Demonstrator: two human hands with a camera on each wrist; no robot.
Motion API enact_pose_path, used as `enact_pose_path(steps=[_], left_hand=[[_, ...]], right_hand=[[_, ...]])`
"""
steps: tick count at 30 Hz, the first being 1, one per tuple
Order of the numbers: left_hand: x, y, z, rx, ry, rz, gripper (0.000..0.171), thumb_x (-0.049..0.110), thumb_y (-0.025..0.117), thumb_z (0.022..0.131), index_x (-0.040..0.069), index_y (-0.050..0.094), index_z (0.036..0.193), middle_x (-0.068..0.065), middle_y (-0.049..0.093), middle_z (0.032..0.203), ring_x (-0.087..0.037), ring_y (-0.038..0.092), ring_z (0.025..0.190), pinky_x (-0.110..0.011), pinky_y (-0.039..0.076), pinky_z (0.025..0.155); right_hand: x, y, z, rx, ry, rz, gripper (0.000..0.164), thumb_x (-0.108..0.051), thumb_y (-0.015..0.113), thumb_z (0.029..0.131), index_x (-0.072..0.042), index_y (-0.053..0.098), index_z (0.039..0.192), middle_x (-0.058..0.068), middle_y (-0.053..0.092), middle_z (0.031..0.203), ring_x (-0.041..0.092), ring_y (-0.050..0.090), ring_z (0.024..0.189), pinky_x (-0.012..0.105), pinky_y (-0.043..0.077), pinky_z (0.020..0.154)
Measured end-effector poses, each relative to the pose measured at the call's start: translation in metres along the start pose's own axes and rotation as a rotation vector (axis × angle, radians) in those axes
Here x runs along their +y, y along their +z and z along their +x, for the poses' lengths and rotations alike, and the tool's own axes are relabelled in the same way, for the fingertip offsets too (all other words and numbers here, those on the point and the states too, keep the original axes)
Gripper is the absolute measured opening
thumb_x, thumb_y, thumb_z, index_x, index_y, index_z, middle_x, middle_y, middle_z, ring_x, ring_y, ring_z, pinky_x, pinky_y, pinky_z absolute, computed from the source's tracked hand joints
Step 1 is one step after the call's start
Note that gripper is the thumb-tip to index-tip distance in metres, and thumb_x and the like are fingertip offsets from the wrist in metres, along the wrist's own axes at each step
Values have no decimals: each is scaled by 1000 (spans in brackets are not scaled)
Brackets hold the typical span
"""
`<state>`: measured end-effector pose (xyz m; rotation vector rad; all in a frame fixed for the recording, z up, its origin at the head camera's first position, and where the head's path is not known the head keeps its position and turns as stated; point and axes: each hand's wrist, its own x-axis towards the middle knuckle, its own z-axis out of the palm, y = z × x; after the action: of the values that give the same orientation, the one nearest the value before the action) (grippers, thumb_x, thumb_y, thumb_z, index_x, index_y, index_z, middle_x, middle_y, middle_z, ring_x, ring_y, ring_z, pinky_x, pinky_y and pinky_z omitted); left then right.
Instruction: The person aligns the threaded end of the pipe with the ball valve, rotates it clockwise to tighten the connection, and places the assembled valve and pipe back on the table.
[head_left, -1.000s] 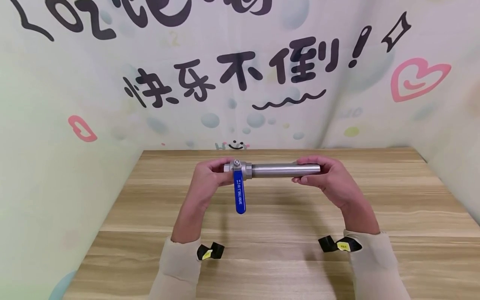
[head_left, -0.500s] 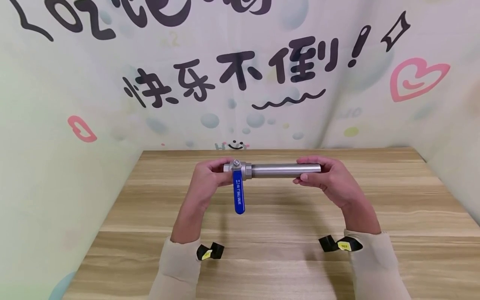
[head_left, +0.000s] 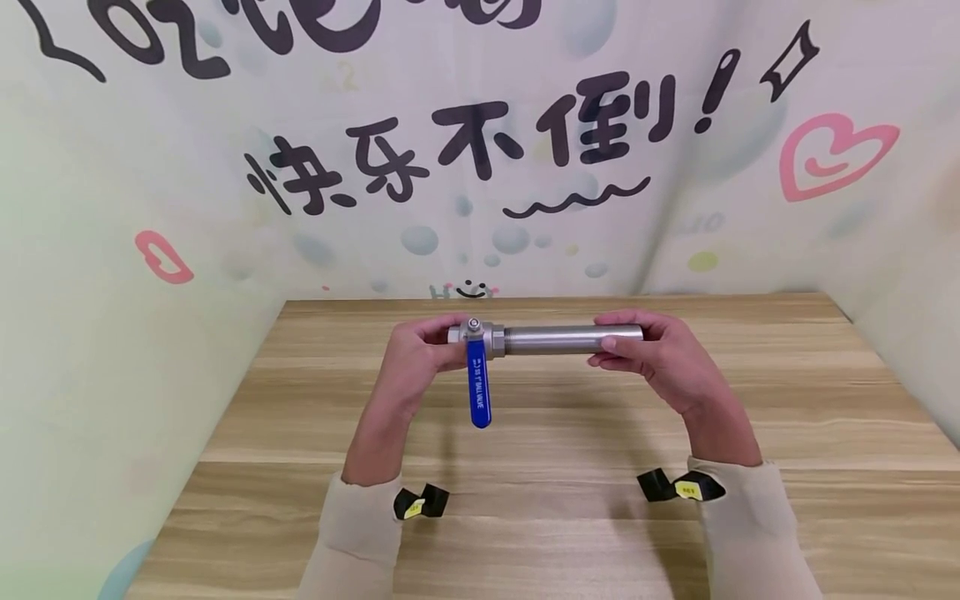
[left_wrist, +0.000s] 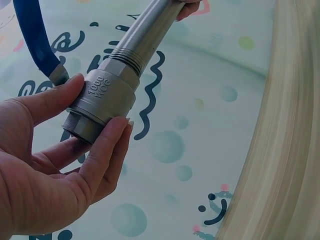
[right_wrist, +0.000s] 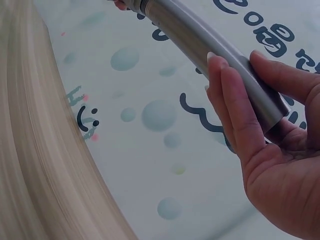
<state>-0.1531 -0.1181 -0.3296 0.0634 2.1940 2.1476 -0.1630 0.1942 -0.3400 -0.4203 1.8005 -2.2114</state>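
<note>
A steel ball valve (head_left: pixel 492 340) with a blue lever handle (head_left: pixel 479 385) is held above the table, its lever pointing toward me. My left hand (head_left: pixel 422 360) grips the valve body, thumb on the near side and fingers on the far side. From the valve's right end runs a steel pipe (head_left: pixel 555 339), joined at a threaded end; some thread (left_wrist: pixel 127 59) shows outside the valve in the left wrist view. My right hand (head_left: pixel 660 354) grips the pipe's plain end between thumb and fingers. The pipe lies level between both hands.
Below the hands spreads a wood-grain table (head_left: pixel 525 500). A white printed curtain (head_left: pixel 420 150) with black characters stands behind it and along the sides. Each sleeve carries a black wrist camera (head_left: pixel 678 487).
My right thumb has shifted up over the near side of the pipe. The valve and left hand stay almost still.
</note>
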Motion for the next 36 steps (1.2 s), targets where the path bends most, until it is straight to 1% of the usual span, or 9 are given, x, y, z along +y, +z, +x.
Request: enact_pose_path(steps=[10,16,26,32,36], left_hand=[[0,0,-1,-9,4,-6,31,-5,66,84,-2,69,115,-14,61,101,-23,61,86,-34,60,78],[0,0,-1,-10,5,-8,31,-5,66,84,-2,69,115,-14,62,102,-24,62,87,-35,60,79],[0,0,0,-11,18,-2,29,-4,67,84,-2,70,113,-14,62,100,-23,60,85,-33,60,76],[0,1,0,-16,23,-4,28,-4,67,84,-3,70,112,-13,61,99,-23,59,84,-34,60,76],[0,0,0,-10,19,-4,29,-4,67,84,-3,70,113,-13,61,98,-23,59,84,-34,60,76]], right_hand=[[0,1,0,35,-4,-22,18,0,62,92,-7,71,106,15,59,102,24,73,78,34,59,76],[0,3,1,45,-9,-27,15,-2,63,92,-6,71,105,15,58,102,24,73,77,34,59,76],[0,4,1,57,-8,-41,11,-7,64,93,-4,71,102,10,64,97,24,73,78,34,59,76],[0,4,1,71,-14,-54,12,-8,64,93,-2,70,101,10,65,96,25,73,79,35,59,77],[-1,5,1,68,-13,-39,13,-7,64,93,-1,71,102,10,65,97,25,73,79,35,59,77]])
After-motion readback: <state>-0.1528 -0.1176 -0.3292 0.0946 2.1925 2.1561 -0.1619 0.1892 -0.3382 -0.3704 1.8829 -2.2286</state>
